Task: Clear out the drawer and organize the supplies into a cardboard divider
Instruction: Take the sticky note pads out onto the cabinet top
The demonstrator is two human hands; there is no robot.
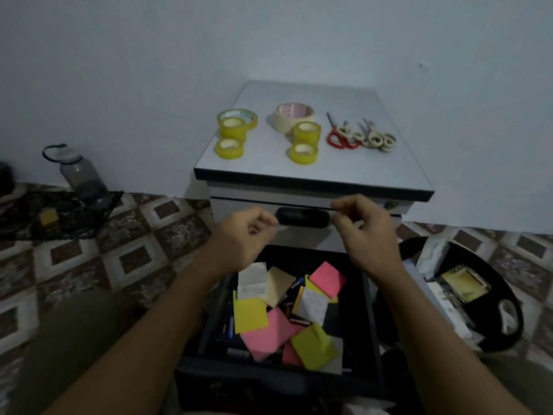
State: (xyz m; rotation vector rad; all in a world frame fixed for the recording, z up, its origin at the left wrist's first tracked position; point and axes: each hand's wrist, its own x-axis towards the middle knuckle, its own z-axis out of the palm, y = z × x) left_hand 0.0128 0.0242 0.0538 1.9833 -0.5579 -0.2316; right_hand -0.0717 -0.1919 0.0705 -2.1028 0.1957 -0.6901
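**Left hand** [245, 233] and **right hand** [366, 227]: both loosely curled, nothing visibly held, level with the closed upper drawer's handle [302, 218]. Risk: a hasty grab may scatter the heaped, overlapping sticky notes [266, 333]. The open drawer [269, 381] lies directly below both wrists. Tape rolls [303, 142] and scissors [341, 136] lie beyond, on the cabinet top [389, 169]. No cardboard divider in view.

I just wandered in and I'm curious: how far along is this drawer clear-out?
Partly done. Tape rolls and scissors already sit on the cabinet top. The left hand and right hand hover over the open drawer; whether they pinch anything is unclear. Sticky notes still fill it, and no cardboard divider is in view.
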